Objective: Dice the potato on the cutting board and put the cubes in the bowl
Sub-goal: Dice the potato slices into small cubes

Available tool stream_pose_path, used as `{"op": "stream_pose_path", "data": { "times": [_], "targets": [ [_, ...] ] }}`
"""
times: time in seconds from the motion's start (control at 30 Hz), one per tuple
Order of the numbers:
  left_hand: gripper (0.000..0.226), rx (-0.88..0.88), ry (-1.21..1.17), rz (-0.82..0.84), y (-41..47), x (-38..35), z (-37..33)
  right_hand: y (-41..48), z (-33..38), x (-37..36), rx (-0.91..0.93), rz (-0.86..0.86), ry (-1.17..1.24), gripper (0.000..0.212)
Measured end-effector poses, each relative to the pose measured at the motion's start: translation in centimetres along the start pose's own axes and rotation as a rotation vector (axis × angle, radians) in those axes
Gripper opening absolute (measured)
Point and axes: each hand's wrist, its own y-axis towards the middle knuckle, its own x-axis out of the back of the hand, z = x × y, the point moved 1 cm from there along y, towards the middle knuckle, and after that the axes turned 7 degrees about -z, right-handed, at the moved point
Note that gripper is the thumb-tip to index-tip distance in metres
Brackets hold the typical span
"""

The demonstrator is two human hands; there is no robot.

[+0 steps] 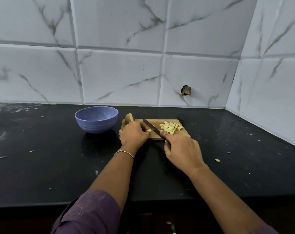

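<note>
Right hand (182,151) grips knife (151,126); left hand (134,135) pins potato piece (149,130) on cutting board (185,133) — cubes (170,127) piled right, bowl (96,119) left, holding none.

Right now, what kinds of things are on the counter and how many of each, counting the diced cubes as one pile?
Bowl: 1, blue
Cutting board: 1, wooden
Knife: 1, in the right hand
Uncut potato piece: 1, behind the left hand
Pile of cubes: 1, on the board
Stray potato bit: 1, on the counter
Total: 6
</note>
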Motion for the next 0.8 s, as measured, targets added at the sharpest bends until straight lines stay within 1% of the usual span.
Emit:
{"op": "stream_pose_path", "data": {
  "times": [0.1,0.4,0.63,0.8],
  "targets": [
    [0.025,0.016,-0.002,0.013,0.14,-0.04,0.08,0.0,0.01,-0.22,0.0,0.009,-0.006,0.042],
    [0.022,0.026,-0.002,0.031,0.21,-0.04,0.13,-0.04,0.05,-0.33,0.009,0.005,0.018,0.041],
    [0.022,0.036,0.0,0.019,0.1,0.09,0.06,0.12,0.56,-0.69,0.11,-0.002,-0.05,0.042],
    [0.019,0.033,0.0,0.019,-0.07,0.37,-0.08,0.18,0.46,-0.93,0.129,0.024,-0.07,0.045]
  ]
}}
